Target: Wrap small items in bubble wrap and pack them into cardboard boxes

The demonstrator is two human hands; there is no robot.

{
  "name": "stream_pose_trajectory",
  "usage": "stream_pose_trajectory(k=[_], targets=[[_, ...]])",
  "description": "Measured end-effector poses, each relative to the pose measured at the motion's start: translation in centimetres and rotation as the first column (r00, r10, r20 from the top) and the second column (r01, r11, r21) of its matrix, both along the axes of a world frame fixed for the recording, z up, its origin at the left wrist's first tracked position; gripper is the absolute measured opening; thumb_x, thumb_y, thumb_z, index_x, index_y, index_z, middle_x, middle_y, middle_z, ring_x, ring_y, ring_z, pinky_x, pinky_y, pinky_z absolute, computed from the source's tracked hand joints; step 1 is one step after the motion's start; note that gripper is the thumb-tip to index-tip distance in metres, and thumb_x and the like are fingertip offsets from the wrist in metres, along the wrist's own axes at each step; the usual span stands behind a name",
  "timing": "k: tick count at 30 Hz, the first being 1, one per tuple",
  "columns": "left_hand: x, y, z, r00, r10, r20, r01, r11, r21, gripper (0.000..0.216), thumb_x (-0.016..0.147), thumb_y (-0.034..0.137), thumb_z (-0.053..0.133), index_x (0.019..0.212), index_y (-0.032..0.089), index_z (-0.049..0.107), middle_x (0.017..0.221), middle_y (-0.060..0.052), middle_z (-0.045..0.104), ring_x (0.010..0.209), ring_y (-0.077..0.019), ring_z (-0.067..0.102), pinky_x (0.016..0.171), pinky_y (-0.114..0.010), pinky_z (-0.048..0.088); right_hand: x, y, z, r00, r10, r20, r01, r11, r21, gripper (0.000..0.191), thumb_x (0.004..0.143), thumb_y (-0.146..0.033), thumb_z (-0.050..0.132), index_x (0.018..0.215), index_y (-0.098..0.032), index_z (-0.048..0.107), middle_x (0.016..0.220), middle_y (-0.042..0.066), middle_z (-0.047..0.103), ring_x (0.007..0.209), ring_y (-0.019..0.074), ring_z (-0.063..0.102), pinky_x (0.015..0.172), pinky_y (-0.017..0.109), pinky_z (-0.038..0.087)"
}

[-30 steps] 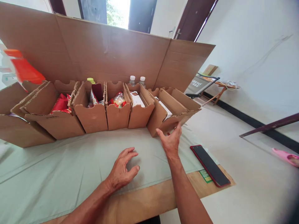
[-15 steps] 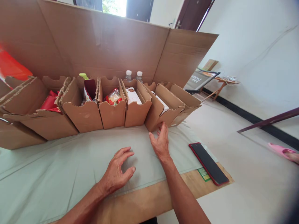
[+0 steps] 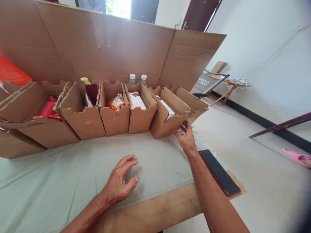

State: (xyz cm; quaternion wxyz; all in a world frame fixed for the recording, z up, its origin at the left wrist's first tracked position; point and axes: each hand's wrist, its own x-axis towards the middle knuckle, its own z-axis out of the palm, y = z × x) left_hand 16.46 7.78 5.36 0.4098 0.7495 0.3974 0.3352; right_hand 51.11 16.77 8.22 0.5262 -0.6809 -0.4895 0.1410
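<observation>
My right hand [image 3: 186, 137] is at the front of the two rightmost cardboard boxes, its fingers apart at the lower front corner of the box with white cartons [image 3: 167, 124]. Whether the fingertips touch the cardboard I cannot tell. The end box [image 3: 194, 100] stands partly behind that hand. Low over the pale green cloth [image 3: 97, 161], my left hand [image 3: 122, 178] is open with thumb and fingers spread, holding nothing. To its front stand a box with a white packet [image 3: 142, 119] and a box with a red-and-clear food packet [image 3: 114, 123].
Farther left, boxes hold a red packet [image 3: 50, 108] and a dark red pouch [image 3: 92, 94]. Two clear bottles [image 3: 132, 79] stand behind the row, before a tall cardboard sheet [image 3: 121, 45]. A phone [image 3: 220, 171] lies at the table's right edge. A person's pink slipper [image 3: 295, 157] shows far right.
My right hand has moved right and slightly up, from the near corner of the box with white cartons towards the end box. My left hand has stayed almost in place.
</observation>
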Motion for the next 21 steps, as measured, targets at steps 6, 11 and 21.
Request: stream_pose_trajectory(k=[6, 11, 21], targets=[[0.2, 0.0, 0.1, 1.000, -0.015, 0.015, 0.015, 0.999, -0.032, 0.046, 0.080, 0.023, 0.063, 0.126, 0.020, 0.066, 0.150, -0.018, 0.052, 0.138, -0.0355, 0.053, 0.112, -0.060, 0.044, -1.0, -1.6, -1.4, 1.000, 0.010, -0.006, -0.011, 0.998, -0.057, 0.087, 0.068, -0.053, 0.074, 0.143, -0.018, 0.049, 0.144, 0.021, 0.056, 0.123, 0.0377, 0.060, 0.094, 0.055, 0.054], [0.2, 0.0, 0.3, 1.000, -0.018, 0.010, 0.018, 0.999, -0.040, 0.047, 0.079, 0.023, 0.063, 0.125, 0.017, 0.066, 0.149, -0.020, 0.052, 0.137, -0.0352, 0.053, 0.112, -0.059, 0.043, -3.1, -1.2, -2.0, 1.000, 0.005, 0.014, -0.004, 0.998, -0.062, 0.062, 0.070, -0.058, 0.072, 0.114, -0.017, 0.061, 0.107, 0.016, 0.072, 0.100, 0.0325, 0.068, 0.094, 0.056, 0.054], [0.3, 0.1, 0.5, 1.000, -0.007, 0.023, 0.008, 0.999, -0.042, 0.051, 0.074, 0.022, 0.066, 0.124, 0.015, 0.068, 0.149, -0.021, 0.053, 0.137, -0.0355, 0.053, 0.113, -0.057, 0.043, -10.1, -2.4, 5.1, 0.964, 0.249, 0.093, -0.247, 0.968, -0.039, 0.043, 0.080, -0.047, 0.066, 0.113, -0.020, 0.062, 0.096, 0.009, 0.073, 0.086, 0.0243, 0.071, 0.082, 0.042, 0.058]])
